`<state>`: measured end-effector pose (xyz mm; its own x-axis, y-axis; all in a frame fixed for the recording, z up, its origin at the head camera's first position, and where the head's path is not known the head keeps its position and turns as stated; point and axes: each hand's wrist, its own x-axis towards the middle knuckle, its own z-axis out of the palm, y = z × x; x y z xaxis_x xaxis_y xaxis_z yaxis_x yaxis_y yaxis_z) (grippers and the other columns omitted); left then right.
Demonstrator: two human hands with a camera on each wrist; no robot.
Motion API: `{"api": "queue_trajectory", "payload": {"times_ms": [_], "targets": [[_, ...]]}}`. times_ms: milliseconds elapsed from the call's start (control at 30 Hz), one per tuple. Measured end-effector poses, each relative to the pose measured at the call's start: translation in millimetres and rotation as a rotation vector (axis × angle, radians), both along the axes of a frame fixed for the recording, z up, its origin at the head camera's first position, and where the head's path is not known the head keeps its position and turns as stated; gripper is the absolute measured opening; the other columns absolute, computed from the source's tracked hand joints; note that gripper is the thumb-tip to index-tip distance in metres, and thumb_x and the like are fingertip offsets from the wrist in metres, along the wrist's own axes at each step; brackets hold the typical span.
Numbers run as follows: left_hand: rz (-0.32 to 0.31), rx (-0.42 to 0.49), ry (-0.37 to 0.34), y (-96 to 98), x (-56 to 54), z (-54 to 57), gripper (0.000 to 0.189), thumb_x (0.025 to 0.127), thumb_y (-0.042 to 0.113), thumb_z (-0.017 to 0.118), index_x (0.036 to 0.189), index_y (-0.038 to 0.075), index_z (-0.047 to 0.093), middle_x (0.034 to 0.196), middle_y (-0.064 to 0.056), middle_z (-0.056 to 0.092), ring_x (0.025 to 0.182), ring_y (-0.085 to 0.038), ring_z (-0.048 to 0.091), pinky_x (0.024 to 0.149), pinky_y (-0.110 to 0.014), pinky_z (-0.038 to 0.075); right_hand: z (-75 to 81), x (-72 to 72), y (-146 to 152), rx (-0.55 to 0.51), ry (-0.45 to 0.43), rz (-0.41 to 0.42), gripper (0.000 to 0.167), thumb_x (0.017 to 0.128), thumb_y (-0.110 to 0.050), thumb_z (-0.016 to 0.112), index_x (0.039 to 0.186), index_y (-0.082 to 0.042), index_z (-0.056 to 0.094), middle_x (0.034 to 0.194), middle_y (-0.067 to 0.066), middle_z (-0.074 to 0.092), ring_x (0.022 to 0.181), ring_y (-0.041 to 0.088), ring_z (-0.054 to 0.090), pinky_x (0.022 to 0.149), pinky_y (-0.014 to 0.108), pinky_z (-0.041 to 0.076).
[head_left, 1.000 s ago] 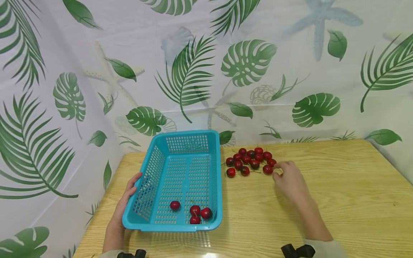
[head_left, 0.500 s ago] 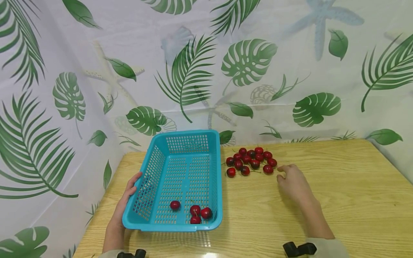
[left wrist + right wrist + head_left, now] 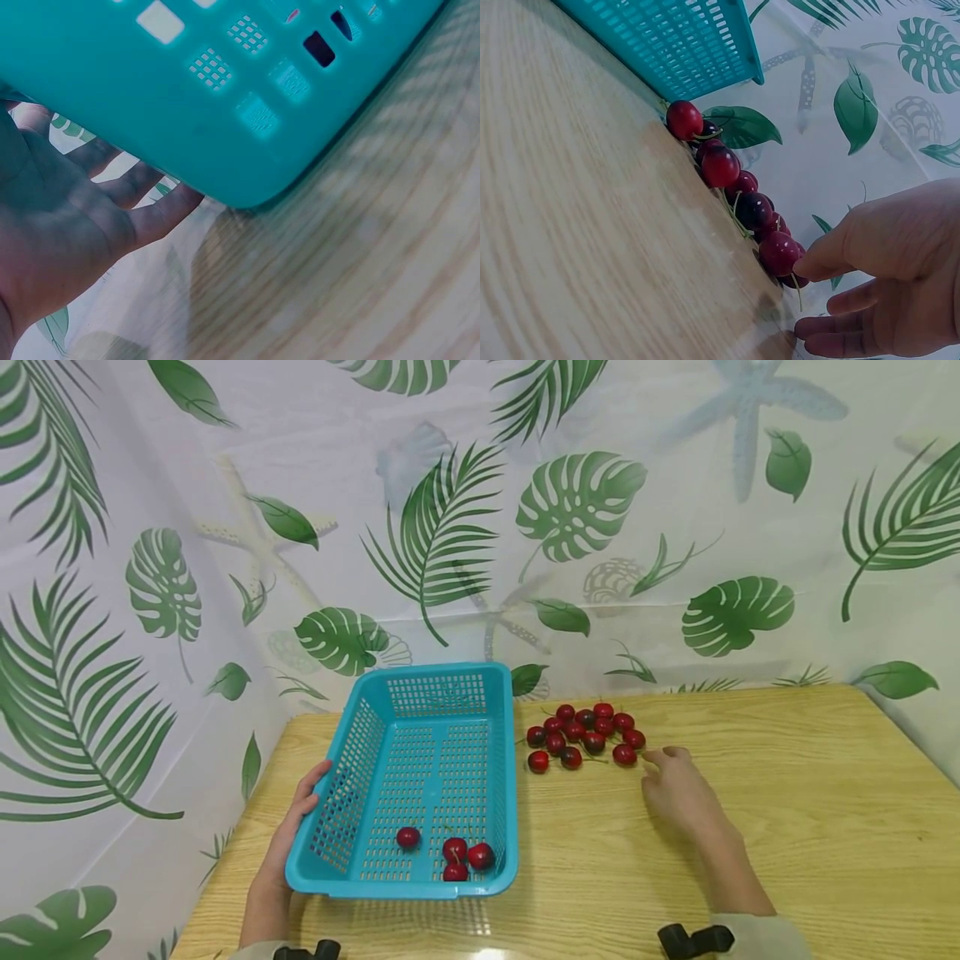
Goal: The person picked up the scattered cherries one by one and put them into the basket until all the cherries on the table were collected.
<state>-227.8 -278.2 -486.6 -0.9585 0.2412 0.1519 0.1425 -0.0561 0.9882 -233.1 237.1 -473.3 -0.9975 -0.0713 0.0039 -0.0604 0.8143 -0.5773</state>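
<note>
On the left, a blue plastic basket (image 3: 431, 802) with perforated walls holds several red cherries (image 3: 408, 837) near its front. My left hand (image 3: 288, 827) rests along its left side, fingers lying against the rim. In the left wrist view these fingers (image 3: 135, 184) stretch out past the basket's edge, their tips hidden behind it. A cluster of dark red cherries (image 3: 573, 731) with green stems lies right of the basket. My right hand (image 3: 686, 789) is at the cluster's right end. Its thumb (image 3: 829, 255) overlaps the closest cherry (image 3: 778, 253) in the right wrist view, while the other fingers stay apart below.
The wooden table (image 3: 787, 777) extends to the right of my right hand. Behind and to the left, a white cloth (image 3: 645, 652) with a printed leaf pattern covers the walls and meets the table's back edge.
My right hand has drawn slightly right and back from the cherry it was touching, then moved a little closer to it again. Basket, left hand and cherries look unchanged.
</note>
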Motion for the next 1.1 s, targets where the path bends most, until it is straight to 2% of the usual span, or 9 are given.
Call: {"api": "queue_trajectory", "payload": {"times_ms": [100, 400, 733, 967, 1100], "targets": [[-0.013, 0.004, 0.003, -0.5, 0.4, -0.4, 0.049, 0.107, 0.02, 0.02, 0.154, 0.03, 0.029, 0.142, 0.02, 0.033, 0.129, 0.005, 0.039, 0.103, -0.015, 0.034, -2.4, -0.2, 0.1, 0.002, -0.01, 0.003, 0.046, 0.096, -0.007, 0.05, 0.136, 0.016, 0.046, 0.141, 0.047, 0.028, 0.121, 0.064, 0.04, 0.094, 0.07, 0.039], [-0.014, 0.015, 0.056, -1.6, -1.7, -0.5, 0.048, 0.106, 0.015, 0.021, 0.144, 0.039, 0.04, 0.137, 0.026, 0.041, 0.125, 0.007, 0.042, 0.101, -0.014, 0.034, -5.5, -1.3, -0.7, 0.038, 0.005, 0.002, 0.046, 0.095, -0.008, 0.05, 0.135, 0.016, 0.048, 0.14, 0.046, 0.031, 0.123, 0.063, 0.039, 0.097, 0.07, 0.037], [-0.044, 0.029, 0.082, -3.3, -2.8, -0.8, 0.051, 0.105, 0.013, 0.02, 0.141, 0.043, 0.042, 0.137, 0.026, 0.043, 0.125, 0.006, 0.043, 0.1, -0.014, 0.034, -6.7, -1.3, -4.6, 0.058, -0.003, -0.005, 0.047, 0.096, -0.009, 0.05, 0.136, 0.015, 0.047, 0.14, 0.044, 0.034, 0.122, 0.064, 0.039, 0.096, 0.07, 0.037], [-0.021, 0.017, 0.027, -1.1, -0.4, 0.4, 0.047, 0.106, 0.018, 0.021, 0.146, 0.038, 0.037, 0.138, 0.022, 0.039, 0.126, 0.005, 0.042, 0.101, -0.015, 0.033, -10.2, -1.1, -0.3, 0.056, 0.023, 0.021, 0.041, 0.097, -0.008, 0.045, 0.131, 0.015, 0.052, 0.148, 0.04, 0.024, 0.126, 0.065, 0.032, 0.096, 0.072, 0.036], [-0.019, 0.015, 0.017, -0.1, -0.3, 1.0, 0.047, 0.106, 0.018, 0.021, 0.147, 0.037, 0.036, 0.139, 0.02, 0.037, 0.126, 0.004, 0.041, 0.102, -0.015, 0.033, -11.0, -1.5, 2.3, 0.098, 0.045, 0.066, 0.036, 0.097, -0.006, 0.043, 0.125, 0.011, 0.057, 0.149, 0.038, 0.028, 0.124, 0.064, 0.035, 0.097, 0.07, 0.036]]}}
